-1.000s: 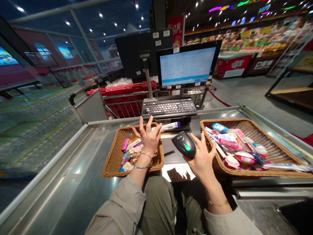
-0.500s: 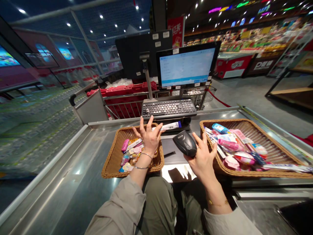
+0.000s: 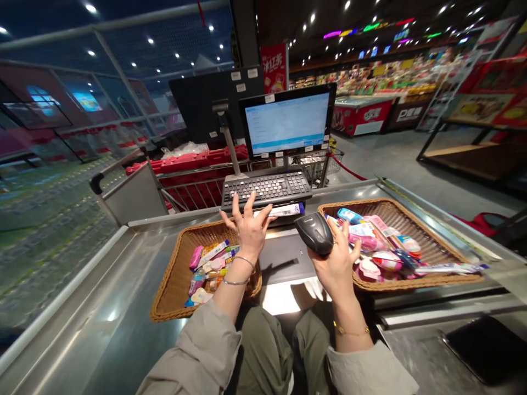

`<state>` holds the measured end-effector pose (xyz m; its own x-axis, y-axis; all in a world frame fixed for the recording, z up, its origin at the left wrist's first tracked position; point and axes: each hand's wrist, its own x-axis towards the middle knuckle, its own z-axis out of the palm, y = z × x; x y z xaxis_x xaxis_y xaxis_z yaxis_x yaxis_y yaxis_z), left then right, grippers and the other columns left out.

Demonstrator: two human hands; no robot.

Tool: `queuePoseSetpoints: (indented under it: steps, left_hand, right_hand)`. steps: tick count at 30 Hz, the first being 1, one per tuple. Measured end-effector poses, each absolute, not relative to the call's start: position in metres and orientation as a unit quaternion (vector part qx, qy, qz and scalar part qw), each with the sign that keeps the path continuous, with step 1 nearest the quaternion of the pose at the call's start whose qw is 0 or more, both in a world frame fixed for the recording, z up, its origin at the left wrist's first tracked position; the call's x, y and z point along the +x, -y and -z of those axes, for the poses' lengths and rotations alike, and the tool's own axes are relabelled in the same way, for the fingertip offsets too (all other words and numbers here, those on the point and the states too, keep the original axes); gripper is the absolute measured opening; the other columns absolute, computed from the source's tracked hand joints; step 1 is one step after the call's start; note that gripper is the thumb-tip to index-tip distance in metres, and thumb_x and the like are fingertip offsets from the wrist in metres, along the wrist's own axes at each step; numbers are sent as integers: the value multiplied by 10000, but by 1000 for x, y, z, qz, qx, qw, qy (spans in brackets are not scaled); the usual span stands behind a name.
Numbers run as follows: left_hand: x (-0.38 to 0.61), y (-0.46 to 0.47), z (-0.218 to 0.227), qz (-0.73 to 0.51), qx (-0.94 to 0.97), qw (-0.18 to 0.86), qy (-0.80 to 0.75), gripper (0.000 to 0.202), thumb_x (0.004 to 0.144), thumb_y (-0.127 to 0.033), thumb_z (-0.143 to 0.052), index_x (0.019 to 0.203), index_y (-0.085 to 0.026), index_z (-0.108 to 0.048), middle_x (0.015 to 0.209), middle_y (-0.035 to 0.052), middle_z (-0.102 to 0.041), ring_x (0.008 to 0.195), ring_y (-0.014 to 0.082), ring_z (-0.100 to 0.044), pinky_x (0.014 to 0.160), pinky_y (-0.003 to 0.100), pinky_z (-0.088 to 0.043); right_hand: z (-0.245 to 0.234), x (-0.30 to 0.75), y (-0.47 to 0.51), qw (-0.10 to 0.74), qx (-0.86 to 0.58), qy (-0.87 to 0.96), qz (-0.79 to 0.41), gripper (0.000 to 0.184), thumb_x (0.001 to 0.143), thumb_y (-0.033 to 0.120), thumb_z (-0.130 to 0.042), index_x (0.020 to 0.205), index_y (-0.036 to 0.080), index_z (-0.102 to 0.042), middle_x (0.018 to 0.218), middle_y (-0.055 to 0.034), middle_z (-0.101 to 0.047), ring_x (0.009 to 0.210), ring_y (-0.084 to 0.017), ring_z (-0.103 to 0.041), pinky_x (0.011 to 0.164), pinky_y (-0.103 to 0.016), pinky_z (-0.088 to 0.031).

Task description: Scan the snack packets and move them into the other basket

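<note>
My left hand [image 3: 249, 233] is closed in a pinch, thumb against fingers, on a slim white box [image 3: 284, 210] with a blue end, other fingers spread. It is over the far right edge of the left wicker basket [image 3: 164, 291], just in front of the keyboard [image 3: 265, 188]. The left basket holds small pink, white and yellow packages [image 3: 212, 253]. My right hand [image 3: 335, 258] is wrapped round a black barcode scanner [image 3: 315, 232], its head toward the box. Close by on the right, a larger wicker basket [image 3: 432, 219] holds packaged toiletries and toy-like items [image 3: 381, 247].
A lit monitor [image 3: 288, 123] stands behind the keyboard, with a dark screen back [image 3: 206, 109] beside it. The metal counter [image 3: 111, 285] runs along the left. A black flat object [image 3: 488, 348] lies at the lower right. Carts [image 3: 193, 192] stand beyond the counter.
The view has turned to the right, so the baskets and monitor appear farther left. My left hand still grips the white box, and my right hand still holds the scanner, now slightly higher in view.
</note>
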<state>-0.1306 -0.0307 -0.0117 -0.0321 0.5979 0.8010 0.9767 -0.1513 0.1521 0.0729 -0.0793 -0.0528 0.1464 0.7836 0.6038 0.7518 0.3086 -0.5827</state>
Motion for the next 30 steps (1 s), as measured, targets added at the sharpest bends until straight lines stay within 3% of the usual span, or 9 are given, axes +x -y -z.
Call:
queuePoseSetpoints:
  steps: [8, 20, 23, 27, 30]
  left_hand:
    - [-87, 9, 6, 378, -690, 226, 575, 241, 864, -518, -666, 1077, -441, -748, 1514, 0, -521, 1508, 378, -229, 1150, 709, 116]
    - [-31, -19, 12, 351, -765, 193, 504, 229, 849, -499, -695, 1069, -456, -742, 1524, -17, -508, 1513, 366, -223, 1142, 706, 152]
    - [-17, -27, 17, 339, -784, 191, 484, 244, 866, -473, -687, 1107, -471, -724, 1531, -27, -498, 1517, 355, -215, 1143, 697, 159]
    - [15, -39, 15, 345, -803, 180, 452, 236, 915, -431, -642, 1135, -485, -708, 1521, -41, -509, 1523, 334, -208, 1134, 703, 158]
    - [42, -43, 9, 325, -814, 161, 454, 407, 894, -492, -648, 1299, -484, -614, 1575, -7, -437, 1525, 371, -184, 1123, 764, 71]
  right_hand:
    - [58, 92, 71, 543, -614, 573, -18, 589, 860, 359, -594, 1421, 222, -479, 1459, -164, -537, 1500, -397, -263, 1144, -756, -89]
    - [71, 114, 68, 579, -652, 489, -4, 639, 851, 451, -641, 1418, 197, -489, 1438, -173, -558, 1478, -398, -319, 1183, -693, -91]
    - [76, 118, 70, 600, -656, 458, 5, 698, 824, 481, -677, 1427, 183, -491, 1428, -201, -555, 1437, -418, -378, 1177, -688, -132]
    - [81, 124, 72, 618, -668, 414, 30, 820, 790, 498, -709, 1485, 159, -438, 1421, -223, -555, 1374, -444, -437, 1139, -664, -272]
    - [81, 126, 75, 619, -673, 401, 50, 815, 796, 506, -696, 1479, 136, -450, 1426, -227, -553, 1331, -439, -485, 1139, -655, -285]
